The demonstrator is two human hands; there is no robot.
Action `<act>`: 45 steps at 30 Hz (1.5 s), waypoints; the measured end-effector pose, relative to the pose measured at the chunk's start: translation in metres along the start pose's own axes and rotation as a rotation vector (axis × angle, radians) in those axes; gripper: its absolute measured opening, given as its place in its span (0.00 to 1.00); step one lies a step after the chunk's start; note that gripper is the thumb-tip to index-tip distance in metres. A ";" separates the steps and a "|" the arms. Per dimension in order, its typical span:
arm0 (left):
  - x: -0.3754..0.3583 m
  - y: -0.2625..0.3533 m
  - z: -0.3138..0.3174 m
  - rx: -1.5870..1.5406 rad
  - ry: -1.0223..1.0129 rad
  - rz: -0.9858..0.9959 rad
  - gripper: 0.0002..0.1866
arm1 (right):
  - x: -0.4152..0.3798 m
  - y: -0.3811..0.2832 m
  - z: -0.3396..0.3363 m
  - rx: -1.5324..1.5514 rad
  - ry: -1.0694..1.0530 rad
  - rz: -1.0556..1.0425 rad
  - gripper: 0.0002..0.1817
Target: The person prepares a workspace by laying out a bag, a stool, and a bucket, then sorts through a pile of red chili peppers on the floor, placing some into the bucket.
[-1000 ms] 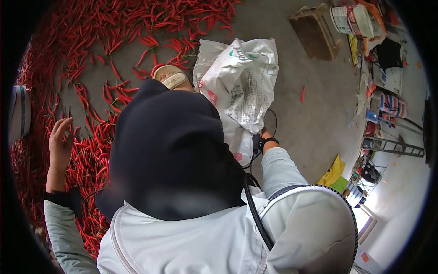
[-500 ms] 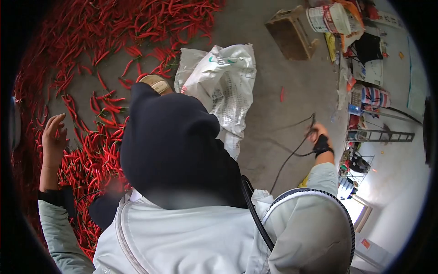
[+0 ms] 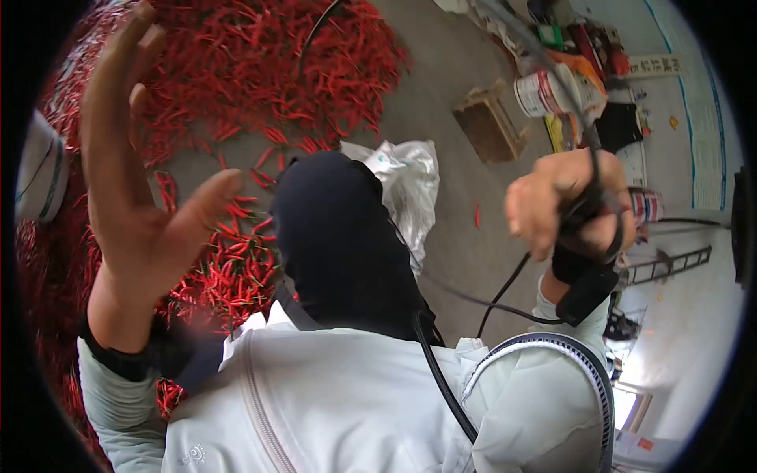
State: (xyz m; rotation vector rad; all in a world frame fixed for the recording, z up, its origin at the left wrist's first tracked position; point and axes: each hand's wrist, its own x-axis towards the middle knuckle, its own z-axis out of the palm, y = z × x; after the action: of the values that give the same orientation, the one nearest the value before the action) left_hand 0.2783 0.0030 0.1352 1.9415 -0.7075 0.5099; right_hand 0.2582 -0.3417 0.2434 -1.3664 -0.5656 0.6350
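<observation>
My left hand (image 3: 134, 229) is raised close to the camera at the left, thumb out and fingers stretched, with nothing in it. Behind it, red chili peppers (image 3: 229, 276) are spread over the floor. On the right, my right hand (image 3: 564, 185) is closed around a black cable (image 3: 512, 284), somewhat blurred. One stretch of the cable runs up past the fingers; others hang toward my lap. A black band with a small black box (image 3: 587, 296) sits at my right wrist.
Beyond my dark-clad knee (image 3: 339, 229) lies a white woven sack (image 3: 414, 177). A wooden stool (image 3: 493, 126) and a white bucket (image 3: 540, 93) stand at the upper right. Along the right wall is a ladder (image 3: 670, 266). Another white sack (image 3: 39, 173) shows at the far left.
Both hands have risen toward the camera. My left hand has spread its thumb outward. The cable has come up with my right hand, and the view has shifted.
</observation>
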 end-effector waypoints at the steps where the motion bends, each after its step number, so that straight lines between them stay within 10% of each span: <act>1: 0.008 0.014 -0.009 0.036 0.131 0.114 0.43 | 0.030 -0.005 -0.001 -0.117 -0.316 -0.015 0.29; 7: 0.008 0.044 -0.059 -0.019 0.271 0.485 0.49 | 0.115 0.008 0.090 0.047 -0.719 -0.164 0.19; 9: -0.003 0.051 -0.073 -0.002 -0.099 0.236 0.46 | 0.124 -0.003 0.107 0.020 -0.841 -0.261 0.19; 17: -0.035 0.057 -0.116 0.266 0.044 0.139 0.14 | 0.157 -0.001 0.159 0.065 -1.099 -0.317 0.18; 19: -0.062 0.046 -0.147 -0.364 0.203 -0.402 0.17 | 0.164 -0.016 0.153 -0.041 -1.170 -0.240 0.21; 22: -0.095 0.057 -0.225 0.122 0.940 -0.477 0.10 | 0.153 -0.014 0.109 -0.222 -0.719 -0.069 0.27; 26: -0.147 0.121 -0.278 0.748 0.500 -0.146 0.12 | 0.110 0.061 -0.015 -0.438 0.144 0.188 0.29; 28: -0.229 0.101 -0.312 -0.184 1.205 -0.692 0.08 | 0.071 0.149 -0.095 -0.768 0.375 0.398 0.36; 30: -0.237 0.112 -0.279 0.489 -0.035 -0.784 0.09 | 0.014 0.250 -0.158 -1.091 0.466 0.649 0.45; 31: -0.239 0.116 -0.237 0.304 0.126 -1.076 0.12 | -0.017 0.297 -0.185 -1.218 0.466 0.797 0.49; 32: -0.253 0.106 -0.234 0.248 -0.175 -1.335 0.12 | -0.038 0.317 -0.183 -1.201 0.487 0.866 0.53; 36: -0.268 0.094 -0.166 0.105 -0.555 -1.709 0.07 | -0.066 0.383 -0.159 -1.110 0.584 1.156 0.61; 39: -0.257 0.080 -0.148 0.128 -0.695 -1.812 0.07 | -0.060 0.402 -0.143 -0.991 0.588 1.134 0.62; 45: -0.212 0.041 -0.144 0.220 -0.503 -1.511 0.06 | -0.103 0.540 -0.165 -1.106 -0.147 1.280 0.43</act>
State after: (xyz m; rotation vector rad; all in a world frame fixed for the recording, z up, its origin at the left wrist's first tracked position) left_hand 0.0858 0.1728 0.0951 2.2054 0.6513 -0.8719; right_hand 0.2548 -0.4823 -0.3131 -2.7595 -0.0169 1.5771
